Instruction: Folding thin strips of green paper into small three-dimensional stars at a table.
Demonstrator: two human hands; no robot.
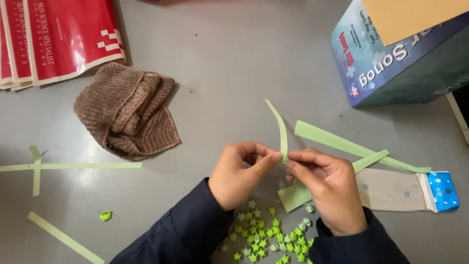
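Fingers of left hand (239,173) and right hand (327,188) pinch one green paper strip (281,129) between them — pulled upright for folding, star pile (264,234) just below.

Pale green paper strip (282,129) at twelve o'clock of the grips; bright green folded stars (259,234) below; brown ribbed knit hat (128,111); grey worktop (229,58); red-and-white pouches (58,34).

Bystanders around the knitted hat

A brown knitted hat (128,111) lies on the grey table (234,58). Red glossy bags (58,36) sit up-left of the hat; a blue box (391,58) stands far right of it.
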